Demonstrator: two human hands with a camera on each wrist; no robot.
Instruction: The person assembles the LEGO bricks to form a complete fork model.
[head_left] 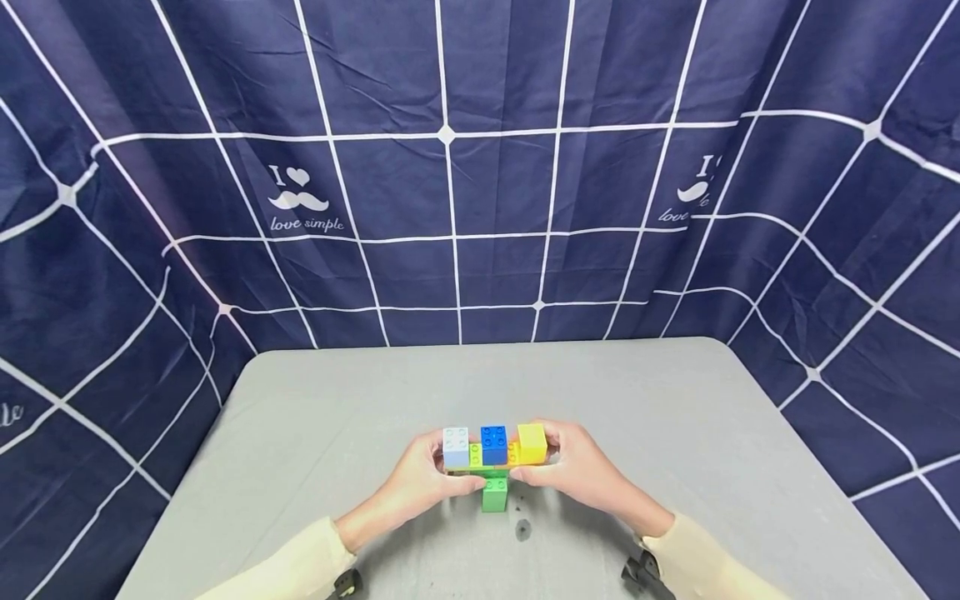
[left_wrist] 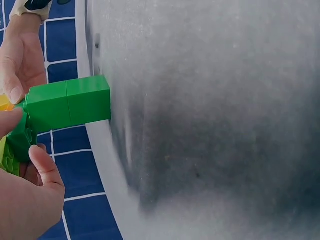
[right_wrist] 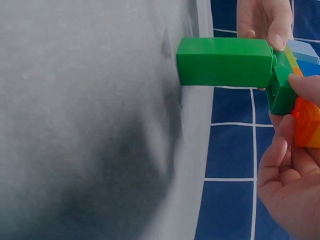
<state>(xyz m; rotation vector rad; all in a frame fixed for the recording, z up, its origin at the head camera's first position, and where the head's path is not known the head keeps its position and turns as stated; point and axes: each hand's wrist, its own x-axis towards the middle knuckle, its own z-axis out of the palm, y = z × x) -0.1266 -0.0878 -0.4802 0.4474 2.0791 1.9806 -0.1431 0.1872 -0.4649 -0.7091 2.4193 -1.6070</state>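
Both hands grip a brick assembly (head_left: 493, 457) above the grey table (head_left: 675, 433).
Left hand (head_left: 423, 479) pinches at nine o'clock, right hand (head_left: 577, 468) at three; only wrist views show the green stem (right_wrist: 225, 62) clear of the table.

Light is bright and even from above in the head view, with only soft, faint shadows under the hands near the front edge of the table (head_left: 675, 400). The backdrop's grid lines bow strongly toward the corners, showing wide-angle distortion. Both wrist views show the tabletop blurred, with broad dark smudgy shading.

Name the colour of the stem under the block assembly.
Green stem, clearest in the right wrist view.
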